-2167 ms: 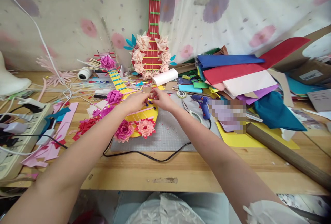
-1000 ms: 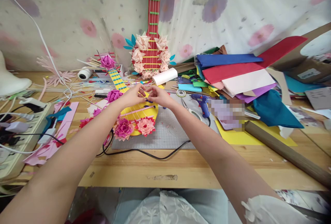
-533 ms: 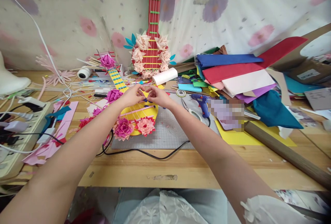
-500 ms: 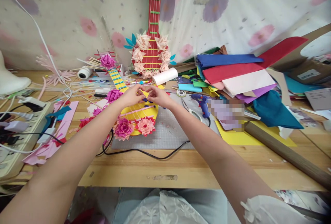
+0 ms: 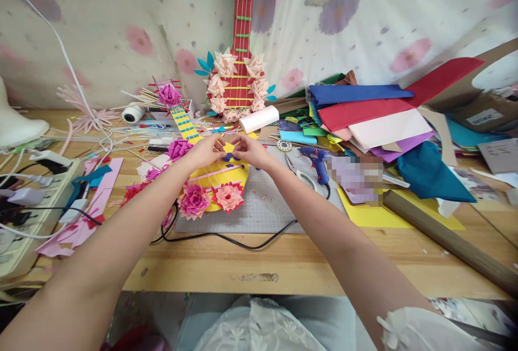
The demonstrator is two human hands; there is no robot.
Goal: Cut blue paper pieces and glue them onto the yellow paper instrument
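A yellow paper guitar [image 5: 214,177] lies slanted on the grey cutting mat [image 5: 263,216], with its blue-fretted neck [image 5: 185,123] pointing away. Pink and magenta paper flowers [image 5: 194,200] decorate its body. Both hands are over the upper body, fingertips close together. My left hand [image 5: 208,149] has curled fingers with thumb and fingers drawn together; what they hold, if anything, is hidden. Opposite it, my right hand [image 5: 250,151] pinches with thumb and forefinger beside small dark blue leaf-shaped pieces [image 5: 229,157]. Whether a piece is between those fingertips is too small to tell.
A red paper guitar [image 5: 236,83] stands against the curtain. Right of the mat are a blue glue gun [image 5: 318,162], scissors [image 5: 303,175] and stacked coloured paper [image 5: 372,108]. A black cable [image 5: 243,245] crosses the front; a power strip [image 5: 60,194] lies left.
My fingertips have parted slightly, the right hand shifting a little to the right. More of the dark blue pieces shows between the hands. The guitar stays where it was.
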